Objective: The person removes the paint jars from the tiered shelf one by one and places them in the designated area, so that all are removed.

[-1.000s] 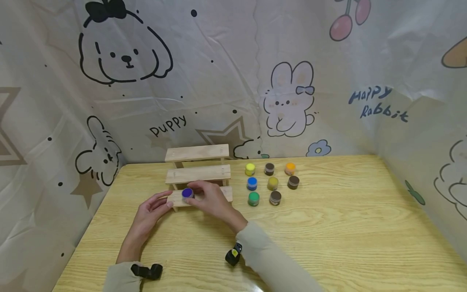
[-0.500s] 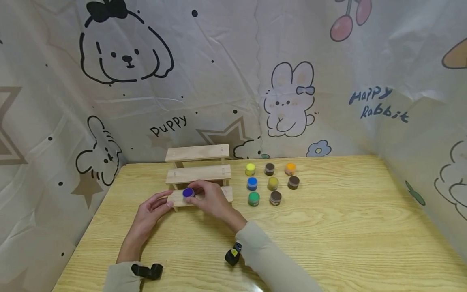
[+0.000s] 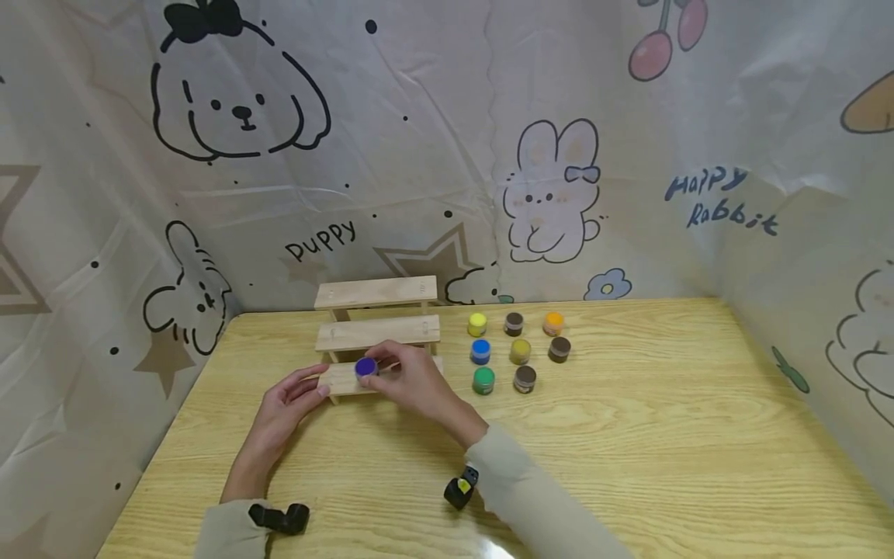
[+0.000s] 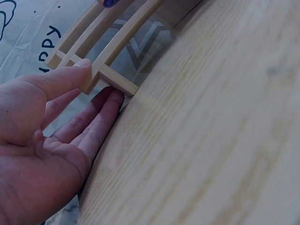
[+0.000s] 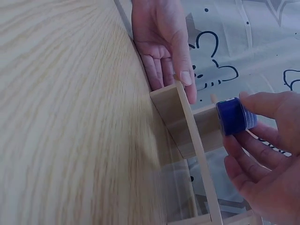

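Note:
A purple-lidded paint jar (image 3: 365, 367) is pinched between the thumb and fingers of my right hand (image 3: 415, 382), over the lowest step of a three-step wooden stand (image 3: 377, 334). In the right wrist view the jar (image 5: 230, 117) looks deep blue; whether its base touches the board, I cannot tell. My left hand (image 3: 282, 407) holds the left end of that lowest step. The left wrist view has its thumb on the board's end and its fingers (image 4: 101, 112) against the leg below. My right hand covers part of the step's right half.
Right of the stand, several paint jars stand in loose rows, among them a yellow jar (image 3: 477, 324), a blue jar (image 3: 479, 352), a green jar (image 3: 483, 380) and an orange jar (image 3: 553, 323). A printed curtain (image 3: 419, 155) hangs behind the wooden table (image 3: 628, 450).
My right hand and the purple-lidded paint jar have shifted slightly to the right along the lowest step. The left hand stays at the stand's left end.

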The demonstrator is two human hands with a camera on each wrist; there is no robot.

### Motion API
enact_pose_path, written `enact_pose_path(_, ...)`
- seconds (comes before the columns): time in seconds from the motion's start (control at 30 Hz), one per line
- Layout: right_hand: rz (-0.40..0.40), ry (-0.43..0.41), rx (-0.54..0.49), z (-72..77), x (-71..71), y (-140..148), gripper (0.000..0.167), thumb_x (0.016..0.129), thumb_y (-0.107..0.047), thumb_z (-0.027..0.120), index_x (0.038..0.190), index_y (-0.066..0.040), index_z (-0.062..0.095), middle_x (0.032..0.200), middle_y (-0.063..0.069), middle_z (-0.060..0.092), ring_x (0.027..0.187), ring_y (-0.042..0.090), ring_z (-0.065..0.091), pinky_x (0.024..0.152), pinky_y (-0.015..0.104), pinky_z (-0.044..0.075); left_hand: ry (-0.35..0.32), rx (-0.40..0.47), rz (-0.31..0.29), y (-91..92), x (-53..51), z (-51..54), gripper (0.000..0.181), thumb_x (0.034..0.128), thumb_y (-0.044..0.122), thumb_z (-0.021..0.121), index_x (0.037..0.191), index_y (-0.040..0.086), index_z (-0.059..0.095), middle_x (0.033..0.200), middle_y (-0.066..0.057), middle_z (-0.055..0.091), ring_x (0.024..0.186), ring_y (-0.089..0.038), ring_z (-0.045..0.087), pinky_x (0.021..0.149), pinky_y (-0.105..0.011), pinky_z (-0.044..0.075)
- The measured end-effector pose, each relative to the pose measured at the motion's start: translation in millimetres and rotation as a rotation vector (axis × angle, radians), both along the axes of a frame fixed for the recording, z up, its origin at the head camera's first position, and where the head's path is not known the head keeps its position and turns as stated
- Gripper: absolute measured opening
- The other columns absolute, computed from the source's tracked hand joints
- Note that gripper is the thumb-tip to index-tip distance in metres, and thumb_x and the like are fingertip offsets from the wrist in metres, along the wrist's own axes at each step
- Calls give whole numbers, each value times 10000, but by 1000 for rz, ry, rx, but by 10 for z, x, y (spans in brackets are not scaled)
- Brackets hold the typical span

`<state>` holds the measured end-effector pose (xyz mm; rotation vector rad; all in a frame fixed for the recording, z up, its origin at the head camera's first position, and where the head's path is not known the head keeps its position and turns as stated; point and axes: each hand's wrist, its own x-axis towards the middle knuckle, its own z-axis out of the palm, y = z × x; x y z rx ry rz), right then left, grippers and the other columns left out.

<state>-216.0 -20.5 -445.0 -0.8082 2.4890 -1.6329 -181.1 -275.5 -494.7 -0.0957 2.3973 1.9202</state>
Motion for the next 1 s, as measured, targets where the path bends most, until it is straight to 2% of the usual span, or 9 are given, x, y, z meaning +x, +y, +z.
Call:
enact_pose_path(0.2, 2, 6, 2, 9, 49, 109, 311, 914, -225, 811, 1180, -113, 696, 1114, -18, 714, 1022, 92, 668, 917, 295, 558, 5, 16, 0, 2, -6, -18, 541, 1002, 262, 705, 1474, 52, 545, 1393, -229, 582, 1105, -34, 618, 912, -181, 516)
enact_pose_path(0.47, 26, -15, -77, 68, 127, 317, 277, 923, -190, 798, 1156, -93, 683, 1119, 37, 708, 1045, 205, 687, 902, 428, 582, 32, 26, -16, -21, -10, -25, 538, 1001, 249, 706, 1471, 44, 545, 1399, -245, 576, 1086, -30, 643, 899, -188, 524)
enact_pose_path(0.73, 18, 12, -61, 126, 211, 571, 279, 913, -203, 811, 1154, -128, 692, 1085, -25, 712, 1001, 149, 689, 850, 324, 592, 30, 20, -14, -25, 5, -20, 535, 1004, 256, 702, 1472, 49, 546, 1395, -239, 577, 1100, -40, 631, 909, -189, 521)
enact_pose_path(1.0, -15, 57, -71, 179, 289, 874, 298, 904, -193, 816, 1166, -120, 695, 1090, -11, 716, 991, 157, 691, 854, 387, 598, 38, 21, -20, -20, 9, -18, 537, 1010, 252, 694, 1477, 38, 536, 1398, -243, 570, 1105, -39, 626, 912, -187, 520)
